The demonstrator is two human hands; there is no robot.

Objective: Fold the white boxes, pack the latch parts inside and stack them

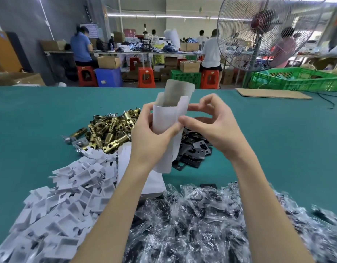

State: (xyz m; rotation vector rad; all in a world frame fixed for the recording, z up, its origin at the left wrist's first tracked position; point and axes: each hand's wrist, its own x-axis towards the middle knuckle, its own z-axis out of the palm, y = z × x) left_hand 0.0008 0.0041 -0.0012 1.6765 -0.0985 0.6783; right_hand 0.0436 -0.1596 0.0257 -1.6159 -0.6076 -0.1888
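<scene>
Both hands held one white box (pixel 168 118) up in the air above the green counter (pixel 40 114), over the gap between the brass latches (pixel 108 130) and the black plates (pixel 194 149). The left hand (pixel 152 137) was wrapped around the box's lower half, thumb across the front panel. The right hand (pixel 213 122) pinched the side flap near the top edge, fingers curled.

The box was not yet squared; its front bowed like a sleeve. To do this step well, the left hand would likely need to press the creases so the walls stand flat, while the right tucks the side flap inward before the top tab comes down. Squeezing too hard in the middle could crush the panel.

The box stood nearly upright, long axis running up and away from the person, leaning slightly right. Its open mouth pointed upward, with the rounded top tab sticking up behind. The bottom end hung open toward the flat white boxes (pixel 69 196) and bagged parts (pixel 201 215).
</scene>
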